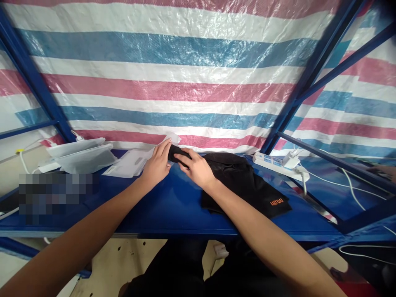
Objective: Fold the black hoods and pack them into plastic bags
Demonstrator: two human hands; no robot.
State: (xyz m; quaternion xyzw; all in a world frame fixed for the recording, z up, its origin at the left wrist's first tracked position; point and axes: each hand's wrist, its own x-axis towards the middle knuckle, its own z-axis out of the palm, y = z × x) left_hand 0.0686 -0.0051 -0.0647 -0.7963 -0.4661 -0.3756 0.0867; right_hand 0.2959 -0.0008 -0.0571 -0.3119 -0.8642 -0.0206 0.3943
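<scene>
A small dark bundle, which looks like tightly folded black cloth, is between my two hands above the blue table. My right hand grips it from the right, thumb and fingers wrapped around it. My left hand is closed at its left end, pressed against a translucent plastic bag that shows behind the fingers. How far the bundle sits inside the bag is hidden. Under my right forearm lies a black folded garment with orange lettering near its right corner.
Flat white plastic bags lie left of my hands, and more translucent bags stand further left. A white power strip with chargers and cables is at right. Blue frame posts and a striped tarp bound the table.
</scene>
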